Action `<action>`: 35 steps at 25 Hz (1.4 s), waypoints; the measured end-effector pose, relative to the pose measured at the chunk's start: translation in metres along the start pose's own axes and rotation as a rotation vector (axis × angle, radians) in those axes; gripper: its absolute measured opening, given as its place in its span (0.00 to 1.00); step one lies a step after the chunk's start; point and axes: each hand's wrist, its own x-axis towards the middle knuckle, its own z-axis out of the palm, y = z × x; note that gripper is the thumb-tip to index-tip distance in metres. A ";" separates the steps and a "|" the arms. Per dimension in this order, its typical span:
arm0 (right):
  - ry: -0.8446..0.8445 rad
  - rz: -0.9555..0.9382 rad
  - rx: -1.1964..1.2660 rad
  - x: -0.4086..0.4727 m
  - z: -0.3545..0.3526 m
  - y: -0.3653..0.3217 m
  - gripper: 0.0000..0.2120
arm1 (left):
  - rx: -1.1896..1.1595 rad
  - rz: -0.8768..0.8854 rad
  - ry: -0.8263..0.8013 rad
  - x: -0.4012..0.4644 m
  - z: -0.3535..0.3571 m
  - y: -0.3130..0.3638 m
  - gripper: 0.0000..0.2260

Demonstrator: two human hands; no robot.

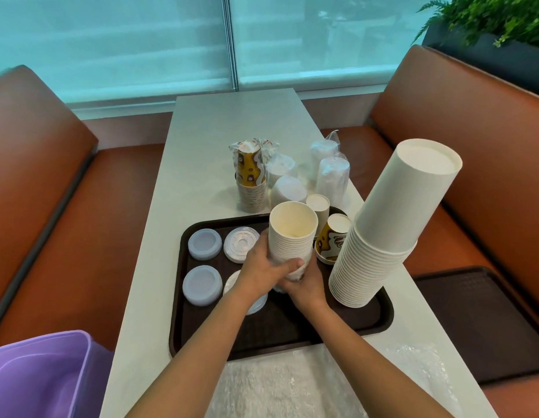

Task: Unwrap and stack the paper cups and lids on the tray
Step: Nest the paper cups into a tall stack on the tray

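Hands around cup stack

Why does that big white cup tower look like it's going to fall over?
The tall stack of white cups on the right of the tray leans sideways, its top tipping out past the tray's edge. Both hands grip another stack, so nothing steadies it.

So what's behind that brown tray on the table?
Behind the brown tray stand a wrapped stack of patterned cups and wrapped sleeves of white lids. The held stack of white cups hides the table right behind it.
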 end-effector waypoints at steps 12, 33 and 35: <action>-0.091 -0.048 -0.016 -0.008 -0.002 0.002 0.45 | 0.011 -0.031 0.056 -0.013 0.009 -0.031 0.45; -0.026 -0.039 -0.070 -0.074 -0.009 0.004 0.41 | 0.251 0.022 -0.062 -0.091 0.000 -0.021 0.38; -0.013 -0.023 -0.022 -0.073 -0.011 0.005 0.42 | 0.561 0.016 0.112 -0.098 -0.017 -0.029 0.30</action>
